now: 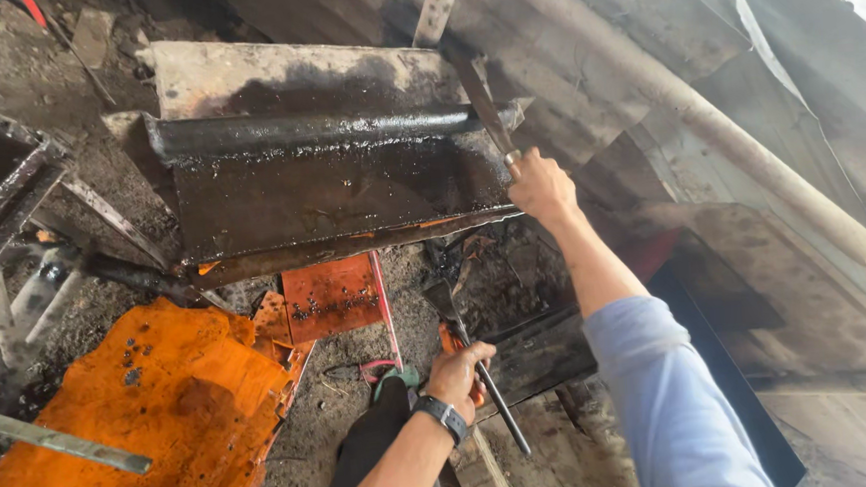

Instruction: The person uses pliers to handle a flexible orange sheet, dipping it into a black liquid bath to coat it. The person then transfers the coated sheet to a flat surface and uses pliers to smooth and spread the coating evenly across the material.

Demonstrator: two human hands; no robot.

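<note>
Grimy, soot-dark ground [364, 418] strewn with orange rusted metal sheets [153, 411] surrounds a blackened, grease-coated steel press with a thick round roller bar [316, 130] across its top. At the machine's right end the right hand [540, 185] has its fingers wrapped tight around a long worn metal lever handle [479, 100]. Lower down, near the ground, the left hand [458, 372], wearing a dark wristwatch [444, 415], grips a thin dark steel rod [482, 381].

You have two hands [542, 189] [458, 372], one wristwatch [444, 416], one black rod [492, 395], two orange sheets [153, 411] [333, 296], one long pipe [706, 116].
</note>
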